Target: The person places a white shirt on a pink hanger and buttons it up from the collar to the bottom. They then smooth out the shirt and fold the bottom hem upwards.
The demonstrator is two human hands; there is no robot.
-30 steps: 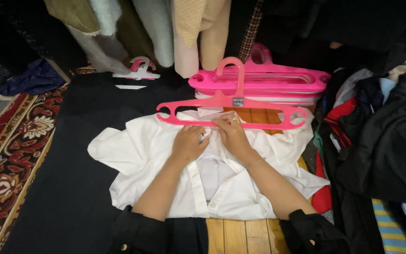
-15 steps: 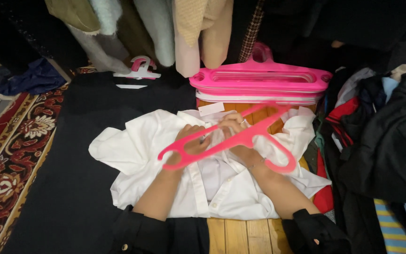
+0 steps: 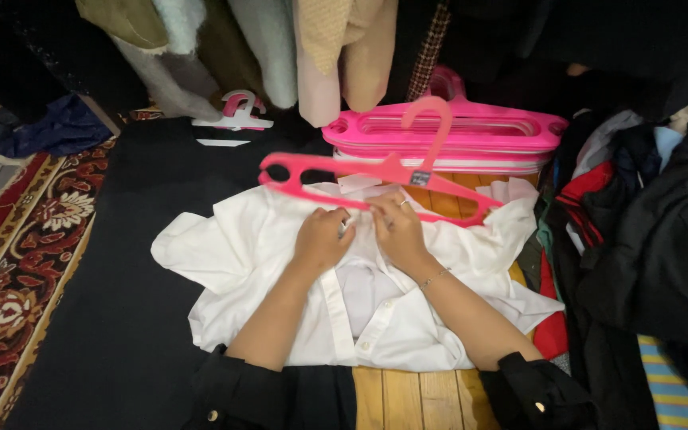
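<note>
1. The dark cloth covering the floor [image 3: 113, 263] fills the middle and left of the frame; it lies open and gives room at the left, up to the red patterned carpet [image 3: 17, 263] at the left edge.
2. The pile of dark and coloured clothes [image 3: 639, 239] crowds the right side, so there is little room there.
3. The white buttoned shirt [image 3: 240, 247] lies spread flat in the centre, front up and partly open. It is not yet on a hanger, as far as I can judge.
4. The stack of pink plastic hangers [image 3: 455, 135] sits just above the shirt, in the upper middle.
5. One single pink plastic hanger [image 3: 376, 171] rests at the shirt's collar.
6. The left hand [image 3: 320, 239] and the right hand [image 3: 398, 231] are close together, the fingers pinching the collar under that hanger.
</note>
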